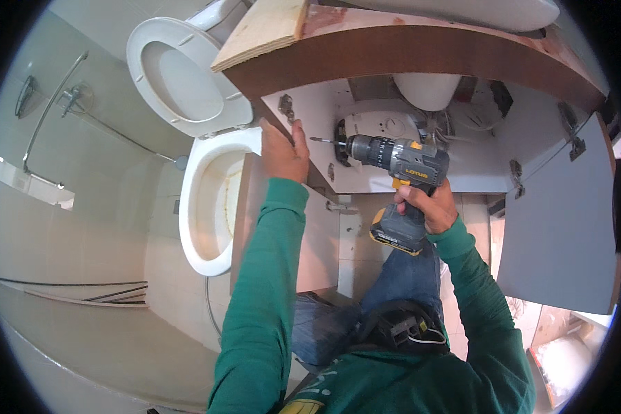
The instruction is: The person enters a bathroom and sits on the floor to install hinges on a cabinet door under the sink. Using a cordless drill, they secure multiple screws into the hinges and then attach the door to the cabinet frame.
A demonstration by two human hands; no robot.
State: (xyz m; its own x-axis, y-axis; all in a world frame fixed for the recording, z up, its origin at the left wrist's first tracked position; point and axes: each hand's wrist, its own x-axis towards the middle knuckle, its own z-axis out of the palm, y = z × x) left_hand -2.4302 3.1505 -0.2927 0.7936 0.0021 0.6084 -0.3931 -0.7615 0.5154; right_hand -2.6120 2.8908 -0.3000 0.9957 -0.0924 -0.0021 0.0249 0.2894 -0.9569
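My right hand [431, 207] is wrapped round the grip of a grey and yellow cordless drill [410, 162], its bit pointing left inside the cabinet opening. The long bit [324, 141] ends in the air, apart from my left hand. On the cabinet's left side panel [314, 148], my left hand [286, 153] grips the front edge, thumb on the inner side, other fingers mostly hidden. Just above the thumb is a metal hinge [286, 107]. Below my left hand stands a cabinet door [317, 241], with a hinge arm [339, 206] sticking out from its edge.
A toilet [207, 255] with raised lid stands close at left. The right cabinet door [559, 221] hangs open. Inside the cabinet are a white device [383, 125], a basin underside [428, 90] and pipes. A plywood piece [265, 31] lies on top.
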